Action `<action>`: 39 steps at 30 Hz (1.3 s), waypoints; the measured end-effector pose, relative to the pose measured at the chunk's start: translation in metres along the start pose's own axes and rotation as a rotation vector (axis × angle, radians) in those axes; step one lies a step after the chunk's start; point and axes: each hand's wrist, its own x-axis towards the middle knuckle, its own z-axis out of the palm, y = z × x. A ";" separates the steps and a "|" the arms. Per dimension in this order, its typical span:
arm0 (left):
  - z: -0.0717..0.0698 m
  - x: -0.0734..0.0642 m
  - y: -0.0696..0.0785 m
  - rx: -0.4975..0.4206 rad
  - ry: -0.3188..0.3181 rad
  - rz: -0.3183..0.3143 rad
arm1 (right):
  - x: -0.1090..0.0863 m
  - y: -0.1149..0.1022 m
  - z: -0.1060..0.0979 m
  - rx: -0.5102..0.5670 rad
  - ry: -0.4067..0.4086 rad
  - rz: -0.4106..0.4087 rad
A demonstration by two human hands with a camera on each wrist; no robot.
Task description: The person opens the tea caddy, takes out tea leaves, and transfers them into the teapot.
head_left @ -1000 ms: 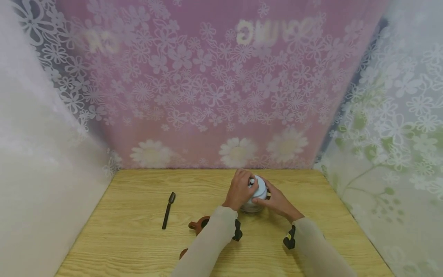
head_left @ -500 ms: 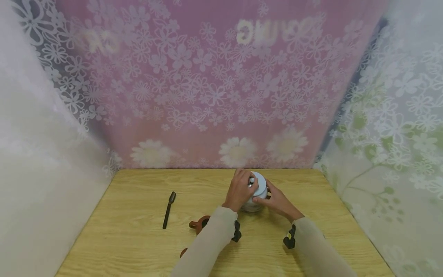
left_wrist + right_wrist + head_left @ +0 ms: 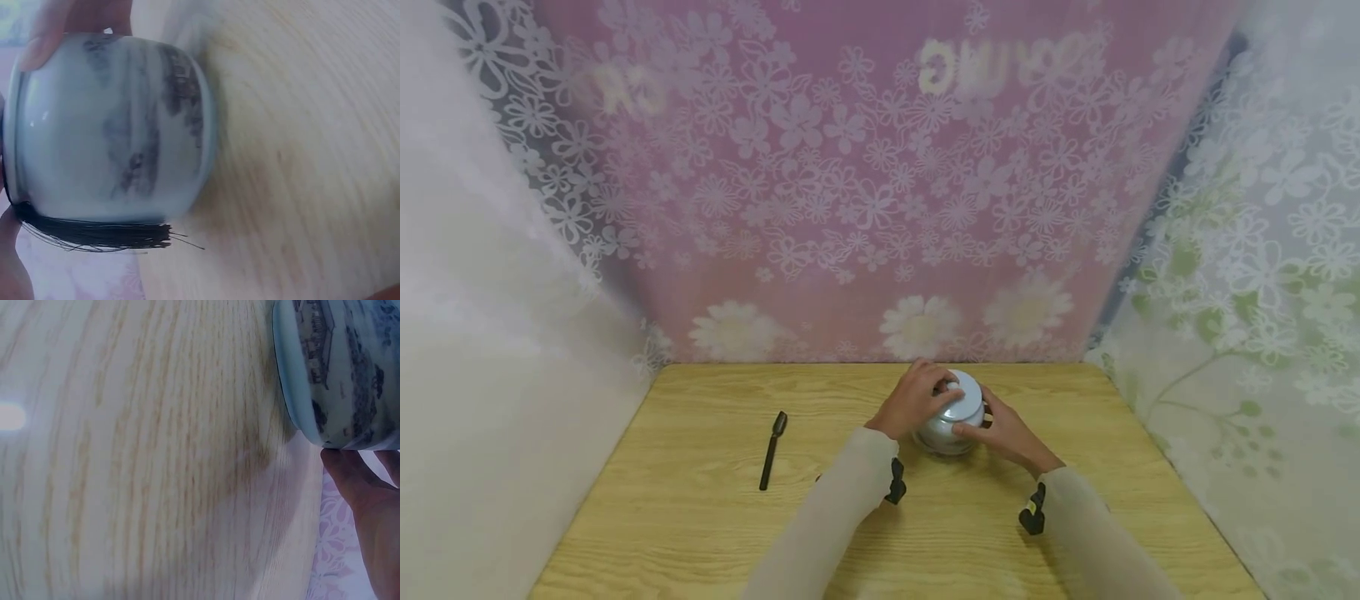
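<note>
A pale porcelain jar (image 3: 946, 435) with dark painted scenery stands on the table, its lid (image 3: 962, 406) on top. My left hand (image 3: 912, 402) reaches over the lid from the left, thumb and fingers pinching about its knob. A black tassel (image 3: 94, 232) hangs down the jar's side in the left wrist view. Holding the jar's right side is my right hand (image 3: 1009, 435), with its thumb across the front near the rim. In the right wrist view its fingers (image 3: 340, 472) touch the jar's wall.
A small dark scoop (image 3: 772, 450) lies on the wooden table (image 3: 685, 500) to the left. Flower-patterned sheets (image 3: 865, 192) enclose the table at the back and both sides. My left sleeve (image 3: 827, 517) covers part of the tabletop.
My left forearm has shifted left, now hiding nearly all of the reddish-brown teapot and the other brown piece. The left fingers look less curled over the lid. The right hand has hardly moved.
</note>
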 end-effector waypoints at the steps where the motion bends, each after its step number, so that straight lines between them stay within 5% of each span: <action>1: -0.002 0.001 0.000 -0.005 -0.010 -0.008 | 0.001 0.001 0.000 -0.003 0.002 0.000; 11: -0.027 0.003 0.006 -0.028 -0.020 -0.045 | 0.004 0.002 0.002 -0.009 -0.014 -0.020; 22: -0.048 -0.010 0.019 -0.081 -0.049 0.043 | 0.007 0.002 -0.004 -0.026 0.003 0.020; 31: -0.051 -0.031 0.046 -0.103 -0.107 0.097 | 0.006 0.008 -0.009 -0.096 0.023 -0.040; 39: -0.033 -0.054 0.053 -0.148 -0.146 0.159 | 0.012 0.011 -0.011 -0.064 0.010 -0.085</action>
